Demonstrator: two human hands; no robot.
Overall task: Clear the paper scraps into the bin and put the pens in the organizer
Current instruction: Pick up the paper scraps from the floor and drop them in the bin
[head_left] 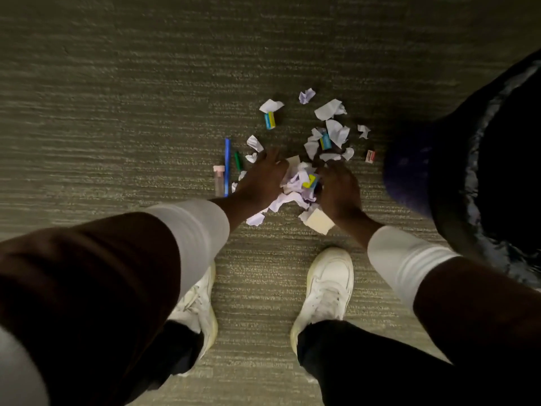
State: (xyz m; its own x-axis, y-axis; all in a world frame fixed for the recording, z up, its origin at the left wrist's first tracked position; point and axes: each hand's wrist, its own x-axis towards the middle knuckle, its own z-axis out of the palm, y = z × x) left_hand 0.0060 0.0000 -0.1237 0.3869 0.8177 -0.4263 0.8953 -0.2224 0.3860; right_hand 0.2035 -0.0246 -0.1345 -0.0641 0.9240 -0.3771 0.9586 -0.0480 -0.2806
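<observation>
At far left on the carpet [117,112] lie a pink-capped tube [219,178], a blue pen [227,165] and a green pen [238,161], untouched; no organizer is in view. The left hand [263,178] and right hand [341,191], fingers spread and curled inward, cup a heap of paper scraps [295,186] between them, not yet lifted; more scraps [330,109] lie beyond. The lined bin [480,159] stands at right: a loose scoop could shed scraps, or sweep in the yellow-blue eraser [309,180].

dim light falls on a ribbed grey-green carpet [117,83] covering the whole floor
</observation>
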